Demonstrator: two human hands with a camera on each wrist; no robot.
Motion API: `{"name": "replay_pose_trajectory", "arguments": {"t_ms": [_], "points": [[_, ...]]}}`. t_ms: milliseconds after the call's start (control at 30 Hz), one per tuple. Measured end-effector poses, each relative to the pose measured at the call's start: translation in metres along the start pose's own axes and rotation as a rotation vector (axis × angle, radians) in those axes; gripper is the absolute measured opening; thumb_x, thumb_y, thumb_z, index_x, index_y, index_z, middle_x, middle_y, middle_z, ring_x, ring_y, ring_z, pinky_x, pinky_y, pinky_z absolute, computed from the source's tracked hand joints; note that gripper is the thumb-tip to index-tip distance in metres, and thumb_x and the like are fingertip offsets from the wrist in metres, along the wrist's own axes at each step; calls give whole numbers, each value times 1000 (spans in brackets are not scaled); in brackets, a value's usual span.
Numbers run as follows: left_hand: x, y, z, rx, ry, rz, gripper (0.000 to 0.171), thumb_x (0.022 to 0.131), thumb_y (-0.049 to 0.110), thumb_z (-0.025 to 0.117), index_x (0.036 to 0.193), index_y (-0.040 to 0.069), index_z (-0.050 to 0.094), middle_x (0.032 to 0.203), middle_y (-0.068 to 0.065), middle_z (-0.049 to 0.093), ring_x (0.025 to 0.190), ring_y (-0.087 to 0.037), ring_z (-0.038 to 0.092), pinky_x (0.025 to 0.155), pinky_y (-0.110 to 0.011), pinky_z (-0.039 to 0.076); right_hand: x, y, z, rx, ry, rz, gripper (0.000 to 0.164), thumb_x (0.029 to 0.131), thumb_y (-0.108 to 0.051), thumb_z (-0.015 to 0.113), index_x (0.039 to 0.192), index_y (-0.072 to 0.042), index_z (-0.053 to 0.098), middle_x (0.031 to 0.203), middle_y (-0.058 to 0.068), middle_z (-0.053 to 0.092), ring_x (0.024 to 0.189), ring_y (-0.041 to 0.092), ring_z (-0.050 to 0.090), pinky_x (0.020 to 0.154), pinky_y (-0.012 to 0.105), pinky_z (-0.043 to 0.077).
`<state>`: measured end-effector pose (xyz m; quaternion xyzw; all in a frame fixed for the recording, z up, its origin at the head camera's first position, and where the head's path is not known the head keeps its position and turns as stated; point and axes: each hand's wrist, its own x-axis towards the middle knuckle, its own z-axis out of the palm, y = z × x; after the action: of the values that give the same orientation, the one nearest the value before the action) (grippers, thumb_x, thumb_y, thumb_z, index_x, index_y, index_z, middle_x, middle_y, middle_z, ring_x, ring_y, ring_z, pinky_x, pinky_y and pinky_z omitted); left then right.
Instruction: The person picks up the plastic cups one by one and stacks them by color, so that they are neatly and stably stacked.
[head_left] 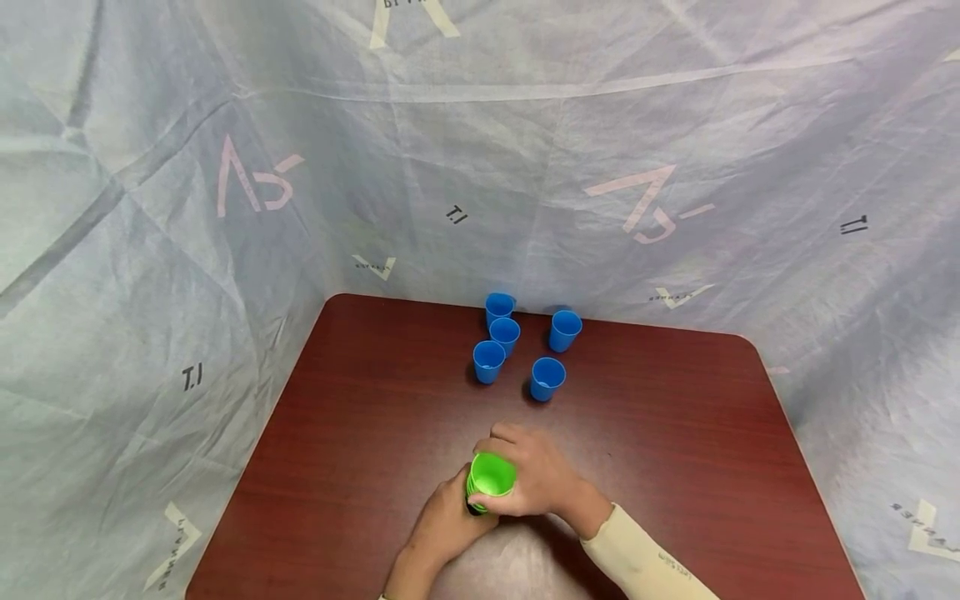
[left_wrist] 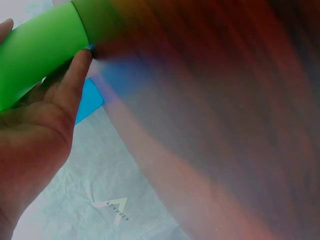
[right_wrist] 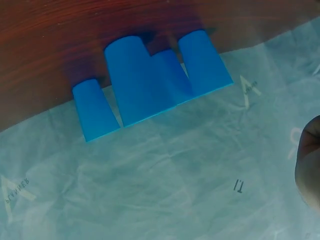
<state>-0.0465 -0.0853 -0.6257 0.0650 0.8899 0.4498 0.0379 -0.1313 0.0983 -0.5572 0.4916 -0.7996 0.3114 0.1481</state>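
Observation:
Near the front of the table, both hands are at a stack of green cups [head_left: 493, 473], whose top cup faces up toward the head camera. Several rims show along its left side. My left hand [head_left: 444, 518] grips the stack from the left and below. From the right, my right hand [head_left: 542, 472] holds the upper rim, thumb on the near side and fingers round the far side. In the left wrist view a green cup [left_wrist: 42, 47] lies across the fingers of the left hand [left_wrist: 37, 127]. Only part of the right hand [right_wrist: 309, 170] shows in the right wrist view.
Several blue cups stand upright beyond the hands, among them a near right cup [head_left: 547, 380], a near left cup [head_left: 487, 364] and a back right cup [head_left: 565, 332]. The dark red table [head_left: 360, 417] has rounded far corners. Grey printed sheeting [head_left: 525, 167] hangs behind and beside it.

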Motion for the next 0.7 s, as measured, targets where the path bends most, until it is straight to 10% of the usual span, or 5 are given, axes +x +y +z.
{"name": "replay_pose_trajectory", "arguments": {"t_ms": [367, 700], "points": [[-3, 0, -5, 114, 82, 11, 78, 83, 49, 87, 144, 11, 59, 130, -3, 68, 113, -20, 71, 93, -45, 59, -9, 0, 11, -48, -30, 2, 71, 81, -74, 77, 135, -28, 69, 96, -8, 51, 76, 0, 46, 65, 8, 34], [2, -2, -13, 65, 96, -60, 72, 76, 28, 92, 140, 14, 61, 124, -5, 72, 113, -22, 71, 95, -49, 58, -14, 21, 0, 85, -8, 76, 67, 103, -69, 47, 148, -20, 58, 113, 0, 57, 101, 7, 53, 85, 28, 52]]}}
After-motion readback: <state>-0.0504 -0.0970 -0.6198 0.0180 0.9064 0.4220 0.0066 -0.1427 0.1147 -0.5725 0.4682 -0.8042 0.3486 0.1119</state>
